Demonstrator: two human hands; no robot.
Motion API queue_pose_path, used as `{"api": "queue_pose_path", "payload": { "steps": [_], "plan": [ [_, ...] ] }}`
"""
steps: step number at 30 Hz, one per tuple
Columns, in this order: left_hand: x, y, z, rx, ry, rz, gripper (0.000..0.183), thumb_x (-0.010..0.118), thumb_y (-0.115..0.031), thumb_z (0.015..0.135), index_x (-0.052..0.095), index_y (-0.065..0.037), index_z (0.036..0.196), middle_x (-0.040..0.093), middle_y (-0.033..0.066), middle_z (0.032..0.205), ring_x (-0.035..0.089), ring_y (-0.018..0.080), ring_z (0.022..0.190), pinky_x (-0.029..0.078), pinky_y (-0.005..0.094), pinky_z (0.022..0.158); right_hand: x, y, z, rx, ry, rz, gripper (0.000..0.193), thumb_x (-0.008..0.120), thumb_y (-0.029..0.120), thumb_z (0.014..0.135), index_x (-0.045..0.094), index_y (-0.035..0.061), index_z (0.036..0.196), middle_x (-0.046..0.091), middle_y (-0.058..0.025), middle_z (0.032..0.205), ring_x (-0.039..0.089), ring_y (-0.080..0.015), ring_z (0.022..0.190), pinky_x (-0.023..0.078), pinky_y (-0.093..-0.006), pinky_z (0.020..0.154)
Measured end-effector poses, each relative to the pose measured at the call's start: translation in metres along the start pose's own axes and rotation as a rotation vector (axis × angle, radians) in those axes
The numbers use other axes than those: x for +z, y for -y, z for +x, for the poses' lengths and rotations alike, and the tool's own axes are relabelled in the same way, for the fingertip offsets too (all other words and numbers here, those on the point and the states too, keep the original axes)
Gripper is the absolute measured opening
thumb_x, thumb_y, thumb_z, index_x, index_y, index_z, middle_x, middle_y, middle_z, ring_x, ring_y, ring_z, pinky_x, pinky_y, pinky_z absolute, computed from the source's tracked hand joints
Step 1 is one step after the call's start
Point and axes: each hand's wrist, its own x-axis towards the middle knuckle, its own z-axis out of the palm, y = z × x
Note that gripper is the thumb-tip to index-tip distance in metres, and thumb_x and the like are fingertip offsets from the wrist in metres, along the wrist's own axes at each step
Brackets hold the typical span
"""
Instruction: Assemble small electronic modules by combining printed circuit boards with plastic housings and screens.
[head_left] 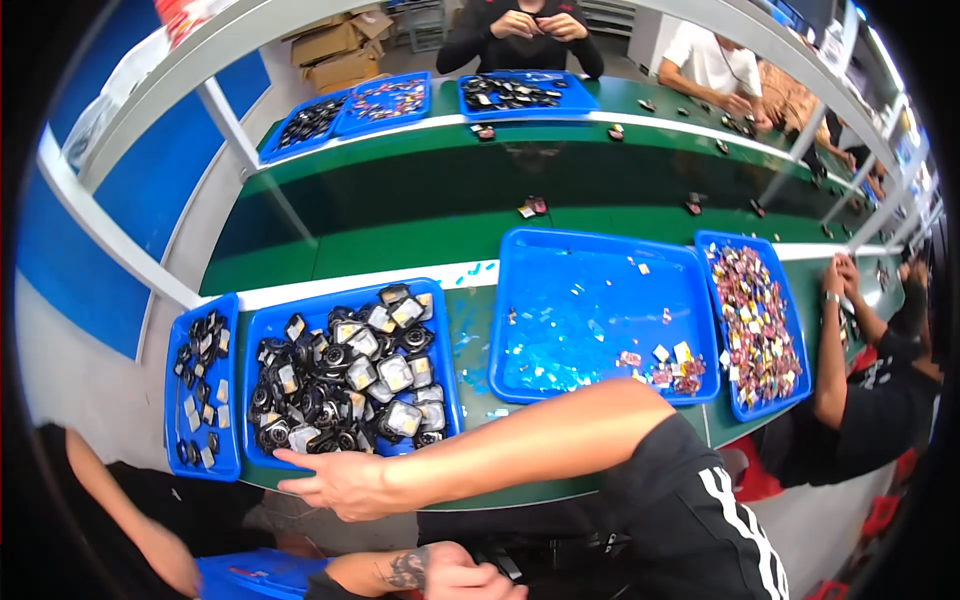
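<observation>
My right arm reaches across to the left. My right hand is at the near rim of a blue tray, its fingers apart and touching the edge. In that tray is a heap of small black devices with round black parts and silvery faces. Low in the picture, close to my body, my left hand has its fingers curled. Whatever it may hold is hidden. A small dark object shows beside it, and I cannot tell whether the hand touches it.
A narrow blue tray of black parts stands at the left. To the right are a wide blue tray with a few small parts and one full of pinkish parts. White posts frame the green bench. Co-workers sit opposite and beside me.
</observation>
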Motion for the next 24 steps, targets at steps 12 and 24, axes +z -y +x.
{"api": "queue_pose_path", "payload": {
  "steps": [12, 24],
  "plan": [
    [-0.078, -0.051, -0.041, -0.958, -0.978, 0.857, 0.044, 0.041, -0.038, 0.102, 0.047, 0.0, 0.124, 0.053, 0.0082, 0.105, 0.051, 0.0167, 0.089, 0.04, 0.028, 0.076, -0.011, -0.007, -0.07, 0.156, -0.542, 0.475, 0.035, 0.073, 0.021, 0.062, 0.061, 0.0069, 0.092, 0.059, -0.0026, 0.077, 0.06, -0.0214, 0.093, 0.014, -0.0661, 0.115],
    [-0.002, 0.041, -0.011, -1.669, -0.447, -1.028, 0.018, 0.059, -0.005, 0.094, 0.053, 0.004, 0.108, 0.064, 0.0143, 0.087, 0.065, 0.0182, 0.068, 0.051, 0.0263, 0.054, -0.06, 0.081, -0.213, 1.107, -0.835, 0.727, 0.075, 0.088, 0.03, 0.065, 0.055, 0.0109, 0.13, 0.054, -0.0177, 0.132, 0.054, -0.0306, 0.122, 0.041, -0.047, 0.101]
  ]
}}
